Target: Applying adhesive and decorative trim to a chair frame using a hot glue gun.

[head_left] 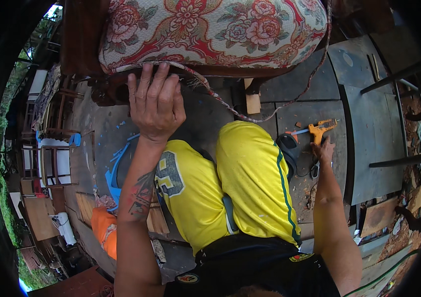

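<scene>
In the head view, the left hand (157, 106), fingers extended, touches piping cord (205, 83) along a floral upholstered seat's (188, 29) near edge, toward its left corner; the right hand (324, 151) grips an orange glue gun (320, 129) near a dark floor panel's (319, 110) right edge.

Upholstered chair seat (210, 37) sits at the top of the view, its cream fabric printed with pink roses and red scrollwork, the padding full and rounded, set in a dark wooden frame. Reddish patterned piping cord (255, 120) lies against the left part of the seat's lower edge, then hangs free in a loose loop rising at the right, with frayed threads near its departure point. Orange glue gun (321, 129) is at right, nozzle rightward, handle toward the lower edge.
</scene>
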A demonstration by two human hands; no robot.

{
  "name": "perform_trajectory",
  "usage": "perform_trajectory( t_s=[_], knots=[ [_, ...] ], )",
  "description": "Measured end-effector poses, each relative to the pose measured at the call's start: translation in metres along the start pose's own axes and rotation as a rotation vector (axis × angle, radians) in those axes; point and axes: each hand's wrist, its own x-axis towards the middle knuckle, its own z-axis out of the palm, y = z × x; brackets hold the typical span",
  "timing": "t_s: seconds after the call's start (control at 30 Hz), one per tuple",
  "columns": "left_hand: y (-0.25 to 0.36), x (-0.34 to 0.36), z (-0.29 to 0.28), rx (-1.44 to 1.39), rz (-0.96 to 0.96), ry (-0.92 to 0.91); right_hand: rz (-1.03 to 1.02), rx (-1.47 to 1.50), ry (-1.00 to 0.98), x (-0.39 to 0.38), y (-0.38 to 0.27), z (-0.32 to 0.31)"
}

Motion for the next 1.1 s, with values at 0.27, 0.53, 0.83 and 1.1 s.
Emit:
perform_trajectory(
  t_s=[0.27,0.53,0.83,1.1],
  knots=[
    [0.003,0.009,-0.002,0.018,-0.029,-0.034,-0.029,0.079,-0.018,0.02,-0.012,-0.011],
    [0.012,0.012,0.004,0.017,-0.052,-0.01,0.164,1.416,-0.344,-0.027,0.015,-0.063],
    [0.015,0.01,0.007,0.036,-0.057,0.03,-0.25,2.324,-0.674,-0.128,-0.073,-0.167],
    [0.009,0.009,0.011,0.006,-0.114,0.061,-0.773,1.861,-0.538,-0.178,-0.164,-0.224]
  ],
)
